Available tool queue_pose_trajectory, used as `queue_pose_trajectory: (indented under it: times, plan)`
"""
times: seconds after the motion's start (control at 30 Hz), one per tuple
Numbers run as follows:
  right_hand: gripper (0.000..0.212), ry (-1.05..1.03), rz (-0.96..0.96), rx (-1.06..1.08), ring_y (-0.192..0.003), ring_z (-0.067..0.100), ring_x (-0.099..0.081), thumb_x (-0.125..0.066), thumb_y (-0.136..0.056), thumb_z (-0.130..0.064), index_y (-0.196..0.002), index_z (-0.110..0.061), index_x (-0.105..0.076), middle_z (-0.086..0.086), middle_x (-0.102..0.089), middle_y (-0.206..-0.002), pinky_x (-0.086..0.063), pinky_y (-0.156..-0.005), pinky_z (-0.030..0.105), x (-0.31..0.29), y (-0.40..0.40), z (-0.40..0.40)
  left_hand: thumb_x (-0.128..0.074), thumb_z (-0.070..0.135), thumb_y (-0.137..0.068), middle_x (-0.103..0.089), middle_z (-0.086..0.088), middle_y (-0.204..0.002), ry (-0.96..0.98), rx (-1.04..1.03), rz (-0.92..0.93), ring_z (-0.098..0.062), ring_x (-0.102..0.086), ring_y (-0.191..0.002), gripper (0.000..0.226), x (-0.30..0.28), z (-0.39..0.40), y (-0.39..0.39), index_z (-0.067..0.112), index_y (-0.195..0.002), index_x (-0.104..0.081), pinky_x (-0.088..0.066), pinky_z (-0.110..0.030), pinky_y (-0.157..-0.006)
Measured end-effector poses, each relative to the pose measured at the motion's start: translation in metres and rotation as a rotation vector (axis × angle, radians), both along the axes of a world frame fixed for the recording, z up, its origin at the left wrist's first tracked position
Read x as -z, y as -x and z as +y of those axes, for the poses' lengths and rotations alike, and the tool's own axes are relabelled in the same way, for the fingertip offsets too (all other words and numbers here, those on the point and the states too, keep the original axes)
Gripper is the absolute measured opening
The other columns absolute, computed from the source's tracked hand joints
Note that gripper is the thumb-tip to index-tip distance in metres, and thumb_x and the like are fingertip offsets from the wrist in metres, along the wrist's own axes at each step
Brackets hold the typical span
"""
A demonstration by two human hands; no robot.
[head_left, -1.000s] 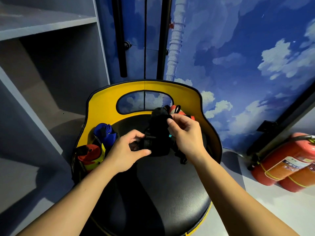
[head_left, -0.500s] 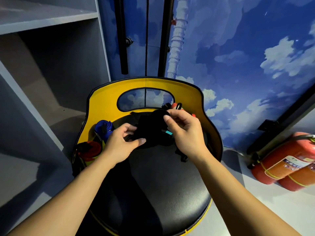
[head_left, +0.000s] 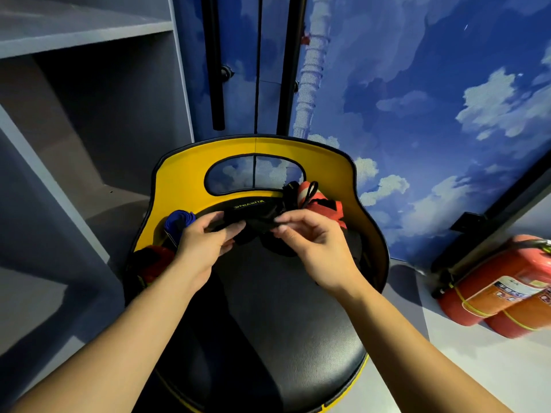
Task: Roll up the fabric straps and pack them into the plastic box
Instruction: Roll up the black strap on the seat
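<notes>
A black fabric strap with yellow lettering lies stretched flat over the back of a black chair seat. My left hand pinches its left end and my right hand pinches its right part. A rolled blue strap sits at the seat's left rim, partly behind my left hand. A rolled red strap lies below it, in shadow. A red-orange strap with a black loop is bunched at the back right. No plastic box is visible.
The chair has a yellow backrest with an oval cut-out. Grey shelving stands to the left. A wall with a blue sky picture is behind. Two red fire extinguishers lie on the floor at right.
The black strap was a bunched, upright bundle between my hands; now it is spread out flat and wide. Both hands moved apart and toward the backrest.
</notes>
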State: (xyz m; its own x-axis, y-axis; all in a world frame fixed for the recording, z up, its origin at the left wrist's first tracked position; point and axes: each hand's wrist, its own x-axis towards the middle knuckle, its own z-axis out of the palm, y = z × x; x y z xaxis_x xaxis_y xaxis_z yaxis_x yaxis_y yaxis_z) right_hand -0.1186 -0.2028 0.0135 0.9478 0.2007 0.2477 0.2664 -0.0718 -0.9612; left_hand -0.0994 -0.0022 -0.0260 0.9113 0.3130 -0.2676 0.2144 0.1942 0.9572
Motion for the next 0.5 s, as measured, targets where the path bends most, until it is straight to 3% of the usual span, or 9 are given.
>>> queue_pose_trajectory:
  times: [0.1, 0.17, 0.23, 0.4, 0.5]
  plan:
    - [0.009, -0.05, 0.071, 0.027, -0.081, 0.008, -0.066, -0.07, -0.093, -0.016, -0.092, -0.01, -0.076, 0.002, -0.073, -0.081, -0.049, -0.079, 0.02, 0.002, 0.004, 0.002, -0.077, 0.006, -0.082, -0.075, -0.005, -0.107, 0.094, -0.006, 0.031, -0.022, -0.071, -0.097, 0.046, -0.004, 0.001, -0.002, 0.016, -0.125, -0.065, -0.055, -0.034, -0.082]
    - [0.009, -0.03, 0.079, 0.076, -0.073, 0.007, -0.061, -0.076, -0.089, -0.024, -0.085, -0.015, -0.076, 0.0, -0.068, -0.073, -0.047, -0.074, 0.022, 0.006, 0.002, 0.003, -0.071, 0.0, -0.085, -0.075, -0.009, -0.106, 0.169, 0.034, 0.068, -0.024, -0.072, -0.096, 0.042, -0.006, 0.005, -0.003, 0.013, -0.124, -0.066, -0.056, -0.036, -0.082]
    - [0.006, -0.023, 0.105, 0.074, -0.071, 0.008, -0.058, -0.08, -0.085, -0.018, -0.085, -0.017, -0.074, -0.002, -0.063, -0.07, -0.044, -0.072, 0.024, 0.01, -0.001, 0.004, -0.065, -0.001, -0.089, -0.073, -0.013, -0.11, 0.238, 0.074, 0.079, -0.028, -0.07, -0.099, 0.036, -0.009, 0.008, -0.003, 0.011, -0.122, -0.066, -0.055, -0.038, -0.084]
    - [0.023, -0.032, 0.186, 0.043, -0.064, 0.013, -0.047, -0.079, -0.084, -0.009, -0.091, -0.013, -0.057, -0.004, -0.055, -0.065, -0.039, -0.063, 0.022, 0.023, -0.004, 0.002, -0.054, 0.002, -0.097, -0.068, -0.014, -0.105, 0.382, 0.058, 0.11, -0.028, -0.066, -0.095, 0.02, -0.019, 0.006, 0.001, 0.016, -0.108, -0.064, -0.051, -0.039, -0.084]
    - [0.029, -0.009, 0.221, 0.086, -0.065, 0.015, -0.047, -0.081, -0.083, -0.011, -0.086, -0.016, -0.052, -0.003, -0.055, -0.066, -0.039, -0.065, 0.029, 0.031, -0.006, 0.0, -0.055, 0.002, -0.096, -0.064, -0.018, -0.105, 0.558, 0.02, 0.192, -0.029, -0.063, -0.098, 0.017, -0.029, -0.001, 0.006, 0.014, -0.106, -0.061, -0.047, -0.043, -0.096]
